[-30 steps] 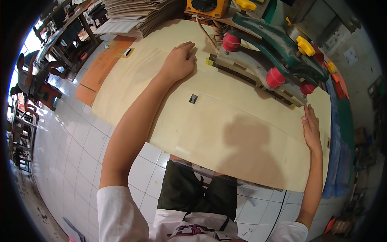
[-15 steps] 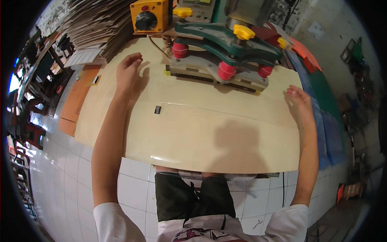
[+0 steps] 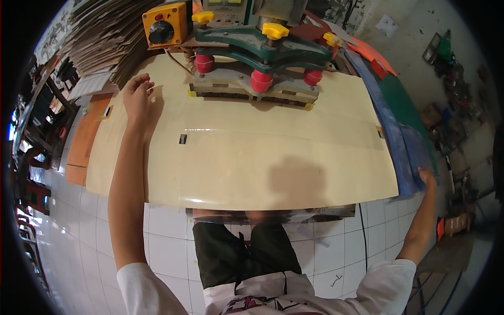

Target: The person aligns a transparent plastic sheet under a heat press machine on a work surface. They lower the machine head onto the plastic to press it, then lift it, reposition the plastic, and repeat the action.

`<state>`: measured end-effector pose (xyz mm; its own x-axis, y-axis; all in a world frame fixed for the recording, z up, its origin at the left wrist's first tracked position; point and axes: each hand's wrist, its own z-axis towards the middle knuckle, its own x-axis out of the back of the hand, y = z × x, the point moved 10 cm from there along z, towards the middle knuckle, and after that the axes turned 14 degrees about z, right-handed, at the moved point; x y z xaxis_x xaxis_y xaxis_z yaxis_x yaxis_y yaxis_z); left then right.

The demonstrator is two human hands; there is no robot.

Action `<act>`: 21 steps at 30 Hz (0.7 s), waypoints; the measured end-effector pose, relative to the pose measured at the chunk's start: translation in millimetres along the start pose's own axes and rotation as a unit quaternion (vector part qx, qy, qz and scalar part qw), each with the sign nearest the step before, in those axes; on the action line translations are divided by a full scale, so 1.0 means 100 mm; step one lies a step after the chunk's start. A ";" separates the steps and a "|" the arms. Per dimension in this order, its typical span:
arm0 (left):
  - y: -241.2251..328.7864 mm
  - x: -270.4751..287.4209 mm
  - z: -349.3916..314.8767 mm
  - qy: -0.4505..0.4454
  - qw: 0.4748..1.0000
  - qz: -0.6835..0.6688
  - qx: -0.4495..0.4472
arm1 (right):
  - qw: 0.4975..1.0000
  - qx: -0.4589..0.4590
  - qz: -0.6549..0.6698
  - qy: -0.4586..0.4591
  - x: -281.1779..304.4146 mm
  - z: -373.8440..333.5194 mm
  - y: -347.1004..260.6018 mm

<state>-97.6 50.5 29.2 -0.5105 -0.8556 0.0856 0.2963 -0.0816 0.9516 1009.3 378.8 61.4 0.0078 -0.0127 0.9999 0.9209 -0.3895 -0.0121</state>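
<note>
My left hand (image 3: 137, 98) hovers over or rests at the far left part of a cream board (image 3: 236, 173), fingers loosely bent and apart, holding nothing. My right hand (image 3: 428, 177) is at the right, on the outer edge of a pile of blue plastic sheets (image 3: 412, 149), its fingers closed at that edge; part of them is hidden. A clear film with a shiny crease (image 3: 220, 130) appears to lie across the board. A small black piece (image 3: 182, 139) sits on the board left of centre.
At the board's far side stands a press with a green frame (image 3: 236, 39), red spacers (image 3: 261, 82) and a pale pressing bar (image 3: 252, 97). A yellow control box (image 3: 165, 26) is beside it. Stacked cardboard (image 3: 100, 42) rises at the far left; orange sheets (image 3: 371, 55) lie far right.
My right hand has moved right and nearer, from the board's right side to the outer edge of the blue sheets. My left hand stays over the far left of the board. The view has shifted rightward.
</note>
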 end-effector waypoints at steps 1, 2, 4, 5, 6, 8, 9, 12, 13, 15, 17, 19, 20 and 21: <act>0.04 -0.01 0.01 0.001 1.000 0.014 -0.002 | 1.000 0.009 0.004 -0.001 -0.05 -0.03 0.06; 0.04 0.00 0.01 0.003 1.000 0.022 0.003 | 1.000 0.017 0.007 -0.001 -0.06 -0.04 0.09; -0.02 -0.02 0.00 -0.001 0.999 0.038 0.015 | 0.998 0.028 -0.005 -0.052 -0.11 -0.02 0.02; -0.03 0.00 0.02 -0.002 0.999 0.042 0.007 | 0.996 0.032 -0.011 -0.080 -0.14 -0.06 -0.05; -0.06 0.04 0.05 -0.004 0.999 0.046 -0.001 | 0.995 0.026 0.050 -0.083 -0.11 -0.11 -0.09; -0.09 0.08 0.09 -0.004 0.998 0.059 -0.013 | 0.990 0.017 0.082 -0.117 -0.06 -0.34 -0.32; -0.09 0.14 0.12 -0.005 0.998 0.067 -0.018 | 0.987 0.018 0.055 -0.149 -0.02 -0.51 -0.54; -0.11 0.23 0.18 -0.010 0.995 0.094 -0.031 | 0.988 0.069 -0.028 -0.133 0.19 -0.71 -0.71; -0.16 0.12 0.17 -0.016 0.994 0.098 -0.035 | 0.987 0.062 -0.036 -0.144 0.26 -0.68 -0.58; -0.05 -0.04 0.07 -0.016 0.985 0.165 -0.044 | 0.983 0.056 -0.044 -0.171 0.27 -0.53 -0.37; 0.03 0.02 0.05 -0.011 0.978 0.201 -0.046 | 0.981 0.083 -0.013 -0.177 0.27 -0.64 -0.57; 0.05 0.01 0.01 -0.009 0.976 0.215 -0.040 | 0.978 0.098 0.016 -0.182 0.32 -0.71 -0.63; 0.03 -0.01 0.02 -0.014 0.978 0.202 -0.046 | 0.977 0.102 0.029 -0.184 0.36 -0.71 -0.63; 0.00 -0.01 0.04 -0.019 0.980 0.189 -0.051 | 0.976 0.106 0.042 -0.186 0.39 -0.72 -0.62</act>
<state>-100.0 53.6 30.5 -0.3778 -0.8149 0.4395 0.5482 0.1857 0.8155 924.9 336.4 100.7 0.1915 0.3135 0.9301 0.9705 -0.2019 -0.1318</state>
